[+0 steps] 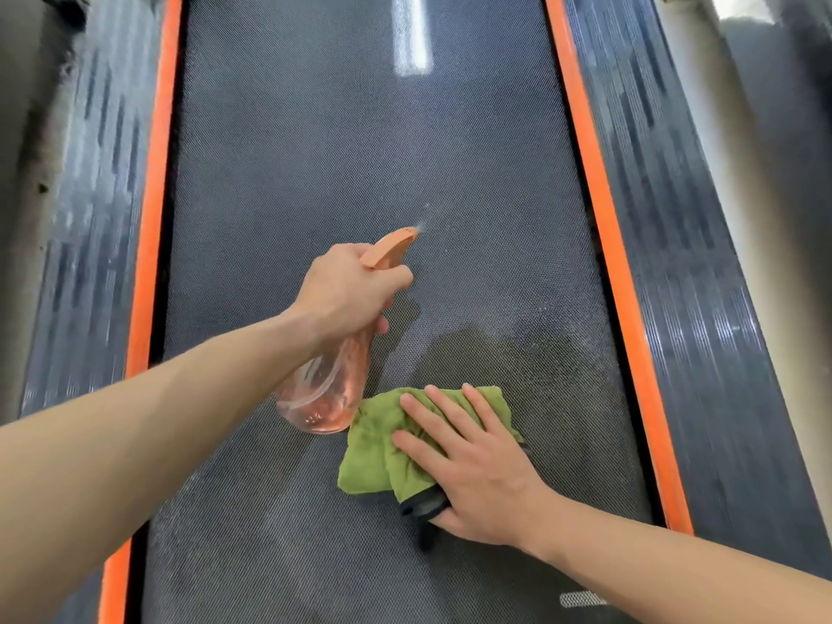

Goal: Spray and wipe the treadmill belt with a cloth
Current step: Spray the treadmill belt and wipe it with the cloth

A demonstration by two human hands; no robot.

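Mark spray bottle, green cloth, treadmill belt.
spray bottle (324, 396): head view, clear lower body.
green cloth (371, 452): head view, uncovered left fold.
treadmill belt (360, 150): head view, bare textured surface, far half.

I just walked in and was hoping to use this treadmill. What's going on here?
A person is cleaning the treadmill belt. The left hand grips an orange spray bottle, with the nozzle aimed up the belt and a faint mist at its tip. The right hand presses a green cloth flat on the belt, next to a damp patch.
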